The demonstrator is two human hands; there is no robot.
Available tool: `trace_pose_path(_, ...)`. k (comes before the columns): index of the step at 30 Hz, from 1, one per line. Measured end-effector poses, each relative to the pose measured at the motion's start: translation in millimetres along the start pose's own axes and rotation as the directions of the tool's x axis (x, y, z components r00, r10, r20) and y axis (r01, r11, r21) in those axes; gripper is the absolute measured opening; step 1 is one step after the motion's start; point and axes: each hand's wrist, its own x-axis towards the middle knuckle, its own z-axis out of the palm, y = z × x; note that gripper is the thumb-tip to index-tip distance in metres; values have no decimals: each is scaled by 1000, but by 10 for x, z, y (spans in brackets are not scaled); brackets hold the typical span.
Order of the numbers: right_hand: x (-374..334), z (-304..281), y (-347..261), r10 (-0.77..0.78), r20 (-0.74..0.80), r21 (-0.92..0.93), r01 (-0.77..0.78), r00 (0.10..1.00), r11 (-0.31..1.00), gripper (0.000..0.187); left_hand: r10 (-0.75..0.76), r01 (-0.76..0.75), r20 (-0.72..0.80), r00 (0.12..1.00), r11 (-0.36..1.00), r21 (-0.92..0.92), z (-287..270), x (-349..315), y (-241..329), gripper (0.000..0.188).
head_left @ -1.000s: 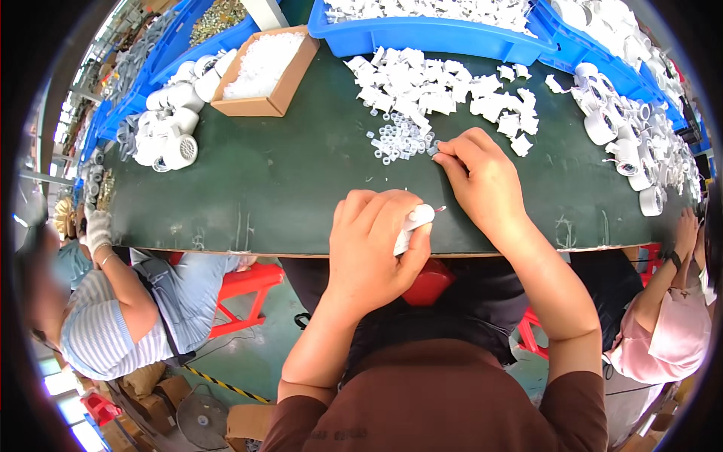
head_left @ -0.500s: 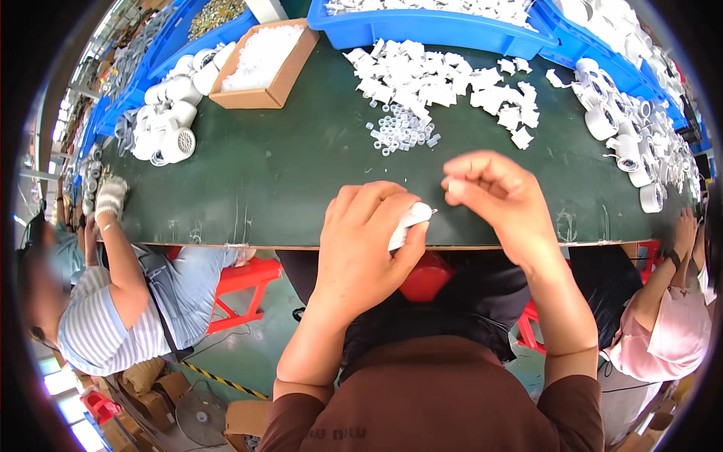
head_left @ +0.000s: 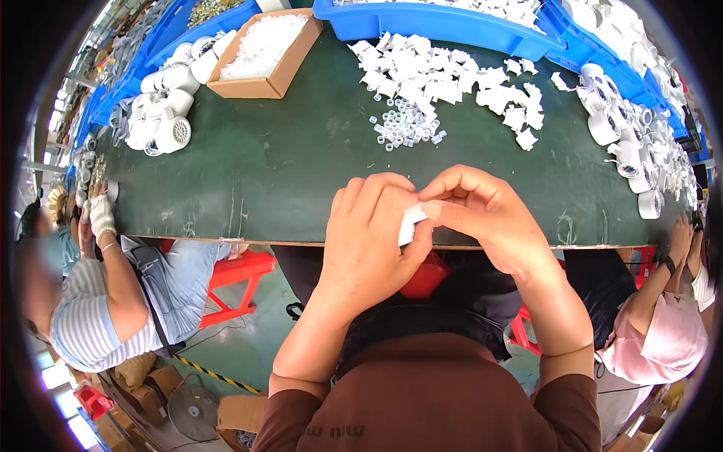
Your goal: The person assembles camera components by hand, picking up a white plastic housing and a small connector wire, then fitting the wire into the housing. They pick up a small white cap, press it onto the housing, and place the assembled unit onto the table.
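My left hand is wrapped round a small white plastic part above the table's front edge. Most of that part is hidden by my fingers. My right hand meets it from the right, thumb and forefinger pinched at the part's upper end; whatever sits between those fingertips is too small or covered to make out. Beyond my hands lies a little heap of clear plastic rings. Behind the rings spreads a pile of white plastic clips.
A cardboard box of translucent pieces stands at the back left, beside white round housings. Blue bins line the far side. White cylindrical parts cover the right end. Co-workers sit at left and right.
My right hand has moved left and now touches the white part in my left hand. The left co-worker's gloved hand has shifted slightly.
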Motion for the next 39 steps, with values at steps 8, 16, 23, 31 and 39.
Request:
trace_pose_path(8,13,140,103,-100,-69,59,104,993,993,9,-6,5,-99,995,1000,-10,65,-34,-4,38)
trace_pose_path(16,8,126,169,-133,-88,-16,132,987,991,11,25,-33,-172,985,998,-46,95,-65,-81,37)
trace_pose_path(23,39,163,277,-248,-11,-264,237,969,935,8,103,-101,18,995,991,-93,-161,-11,-189,34)
trace_pose_path(31,-197,-697,-5,-782,11,-870,391,623,300,5,26,83,-151,988,741,666,-870,-139,-869,46)
trace_pose_path(39,-833,-3085,-524,-822,-322,-756,-651,470,-76,85,-105,260,-308,946,813,522,-606,-223,-789,47)
